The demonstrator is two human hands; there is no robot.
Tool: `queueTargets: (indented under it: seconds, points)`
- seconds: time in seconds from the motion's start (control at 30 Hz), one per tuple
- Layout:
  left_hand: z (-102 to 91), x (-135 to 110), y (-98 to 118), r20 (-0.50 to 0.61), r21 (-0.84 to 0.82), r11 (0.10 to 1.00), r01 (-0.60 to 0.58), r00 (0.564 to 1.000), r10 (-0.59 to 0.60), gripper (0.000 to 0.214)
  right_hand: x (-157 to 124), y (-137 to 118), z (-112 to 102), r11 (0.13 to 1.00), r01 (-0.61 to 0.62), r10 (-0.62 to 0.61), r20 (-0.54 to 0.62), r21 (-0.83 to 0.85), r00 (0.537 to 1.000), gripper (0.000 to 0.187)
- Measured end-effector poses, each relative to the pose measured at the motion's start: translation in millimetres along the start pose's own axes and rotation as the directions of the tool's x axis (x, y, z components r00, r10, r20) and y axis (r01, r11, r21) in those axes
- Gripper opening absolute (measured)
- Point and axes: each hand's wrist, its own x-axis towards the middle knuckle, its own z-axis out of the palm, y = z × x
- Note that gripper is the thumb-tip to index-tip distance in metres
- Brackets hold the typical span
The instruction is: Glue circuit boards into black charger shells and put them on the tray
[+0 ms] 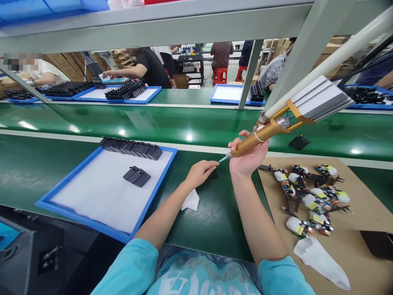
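My right hand (pixel 248 155) is wrapped around a gold dispensing tool (pixel 258 137) that hangs from a grey metal block (pixel 319 99) and a white tube. Its needle tip (pixel 223 158) points down to the left, toward my left hand (pixel 200 172). My left hand rests on the green bench with its fingers curled over a small black part (pixel 213 173), mostly hidden beneath them. A blue-framed white tray (pixel 101 196) lies to the left, holding a row of black parts (pixel 131 147) along its far edge and two more (pixel 136 176) near the middle.
A pile of small circuit assemblies (pixel 310 194) lies on brown cardboard (pixel 365 205) at the right, with a white cloth (pixel 322 256) near it. Another white scrap (pixel 190 200) sits under my left wrist. A black piece (pixel 299 142) rests on the conveyor. Other people work at benches behind.
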Motion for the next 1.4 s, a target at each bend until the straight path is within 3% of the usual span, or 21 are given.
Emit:
queueTargets:
  seconds: [0.17,0.37,0.47,0.6,0.73,0.87,0.93,1.03,1.13,1.3,1.4]
  points:
    - [0.8,-2,2,0.019,0.26,0.948,-0.183,0.983,0.184,0.031,-1,0,0,1.0,-0.006,0.006,0.005,-0.018,1.0,0.034]
    - [3.8,-5,1,0.01,0.294,0.944,-0.15,0.988,0.154,0.034,0,-1,0,0.999,-0.009,0.01,0.003,-0.046,1.0,0.035]
    - [-2.2,-7,2,0.037,0.192,0.978,-0.079,0.997,0.073,0.035,0,0,-1,0.999,-0.004,0.004,-0.002,-0.036,1.0,0.034]
    - [-18.5,-7,0,0.133,-0.012,0.999,0.049,0.99,-0.047,0.065,1,0,-2,0.999,-0.006,0.005,-0.005,-0.042,1.0,0.035]
    - [-25.9,-6,-11,0.167,-0.276,0.942,0.191,0.975,-0.149,0.054,0,0,-1,0.999,-0.002,0.002,-0.006,-0.053,1.0,0.036]
    - [-16.5,-4,-25,0.117,-0.502,0.829,0.248,0.969,-0.219,0.045,-2,1,2,0.999,0.003,-0.002,0.004,-0.046,1.0,0.037]
    - [-11.6,-4,-29,0.098,-0.533,0.802,0.268,0.962,-0.256,0.039,-3,2,2,0.999,0.013,-0.012,0.013,-0.047,1.0,0.038]
    - [-9.4,-4,-32,0.02,-0.399,0.887,0.234,0.969,-0.246,0.032,-5,5,1,0.998,0.034,-0.032,0.035,-0.061,0.999,0.041]
    - [-10.3,-4,-33,-0.046,-0.19,0.973,0.128,0.989,-0.139,0.03,-6,8,-2,0.996,0.043,-0.038,0.056,-0.078,0.998,0.042]
    - [-9.2,-7,-30,-0.037,0.081,0.993,0.087,0.996,-0.084,0.041,-7,12,-5,0.993,0.067,-0.06,0.071,-0.099,0.996,0.037]
    - [-5.2,-8,-25,0.01,0.211,0.976,0.049,0.999,-0.053,0.068,-8,13,-5,0.989,0.091,-0.082,0.087,-0.113,0.993,0.031]
